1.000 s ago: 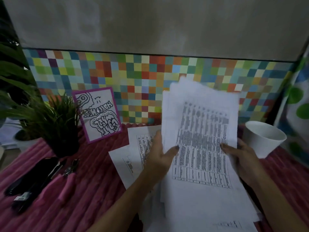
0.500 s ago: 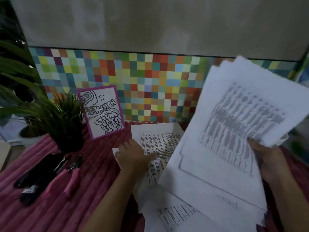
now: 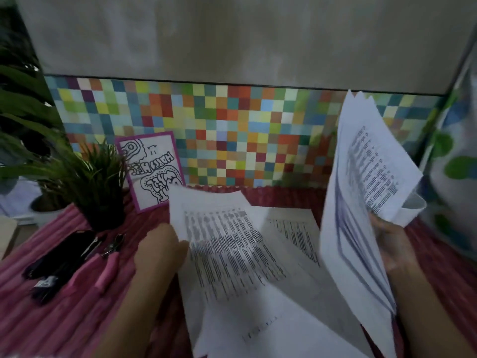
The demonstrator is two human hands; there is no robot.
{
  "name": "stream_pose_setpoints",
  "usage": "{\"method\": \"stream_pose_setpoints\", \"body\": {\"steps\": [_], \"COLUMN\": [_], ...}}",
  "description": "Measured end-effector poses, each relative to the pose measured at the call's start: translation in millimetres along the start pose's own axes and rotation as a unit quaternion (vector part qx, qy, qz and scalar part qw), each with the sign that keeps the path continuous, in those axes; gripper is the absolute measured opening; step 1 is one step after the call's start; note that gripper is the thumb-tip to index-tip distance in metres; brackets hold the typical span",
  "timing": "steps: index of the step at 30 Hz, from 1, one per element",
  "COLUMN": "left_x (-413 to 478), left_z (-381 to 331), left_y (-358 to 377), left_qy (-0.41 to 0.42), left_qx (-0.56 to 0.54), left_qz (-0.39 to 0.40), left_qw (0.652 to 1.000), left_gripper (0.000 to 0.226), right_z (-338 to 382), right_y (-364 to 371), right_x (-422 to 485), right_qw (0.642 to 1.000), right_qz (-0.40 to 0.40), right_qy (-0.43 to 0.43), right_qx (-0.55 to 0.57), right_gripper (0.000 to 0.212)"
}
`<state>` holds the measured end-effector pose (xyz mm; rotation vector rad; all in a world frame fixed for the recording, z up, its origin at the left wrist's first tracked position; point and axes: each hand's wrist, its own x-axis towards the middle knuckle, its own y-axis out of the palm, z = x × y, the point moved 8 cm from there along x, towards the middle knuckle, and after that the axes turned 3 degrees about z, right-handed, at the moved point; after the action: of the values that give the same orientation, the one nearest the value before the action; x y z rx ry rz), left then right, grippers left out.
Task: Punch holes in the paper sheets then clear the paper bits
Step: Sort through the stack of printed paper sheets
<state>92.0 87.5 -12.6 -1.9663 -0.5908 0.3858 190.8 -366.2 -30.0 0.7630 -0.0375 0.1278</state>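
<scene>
Pinches the left edge of a thin printed sheet (image 3: 227, 244) with the left hand (image 3: 161, 251), thumb on top, other fingers hidden beneath, just right of the spiky potted plant (image 3: 98, 182). Grips a fanned, curling stack of sheets (image 3: 361, 197) in the right hand (image 3: 392, 246), fingers wrapped round it, tilted near upright, far right of the plant. Between, flat on the ribbed pink cloth (image 3: 64, 319): overlapping loose pages (image 3: 291, 228). In front of the plant: pink-handled metal punch pliers (image 3: 108, 266), beside a black oblong thing (image 3: 59, 254).
</scene>
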Motion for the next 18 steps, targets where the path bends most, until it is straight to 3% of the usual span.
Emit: {"method": "stream_pose_setpoints", "body": {"steps": [1, 2, 5, 11, 14, 16, 18], "left_x": [-9.6, -19.0, -33.8, -32.0, -32.8, -24.0, -17.4], "left_z": [5.2, 7.6, -10.9, -55.0, -63.4, -64.7, -66.3], "left_y": [4.4, 9.2, 21.4, 28.7, 17.7, 19.5, 26.7], "left_qy": [-0.004, -0.01, 0.003, 0.12, 0.161, 0.137, 0.11], "left_qx": [0.043, 0.068, 0.08, -0.155, -0.276, -0.358, -0.35], "left_qz": [0.024, 0.041, 0.042, 0.036, 0.021, 0.077, 0.138], "left_qw": [0.999, 0.997, 0.996, 0.98, 0.947, 0.92, 0.92], "left_gripper": [0.051, 0.064, 0.094, 0.1, 0.086, 0.063, 0.04], "right_z": [-3.7, -21.4, -20.9, -24.7, -21.1, -20.3, -21.2], "right_y": [9.7, 42.2, 47.4, 40.0, 38.5, 34.9, 30.9], "right_x": [6.9, 5.8, 10.9, 8.9, 7.8, 10.0, 11.1], "right_qw": [1.0, 0.994, 0.995, 0.995, 0.995, 0.996, 0.996], "right_qz": [0.014, 0.028, 0.037, 0.021, 0.02, 0.012, -0.001], "right_qy": [0.026, 0.104, 0.079, 0.092, 0.094, 0.092, 0.088], "right_qx": [0.004, -0.025, -0.05, -0.012, -0.021, -0.014, -0.013], "right_gripper": [0.032, 0.025, 0.029, 0.03, 0.03, 0.026, 0.026]}}
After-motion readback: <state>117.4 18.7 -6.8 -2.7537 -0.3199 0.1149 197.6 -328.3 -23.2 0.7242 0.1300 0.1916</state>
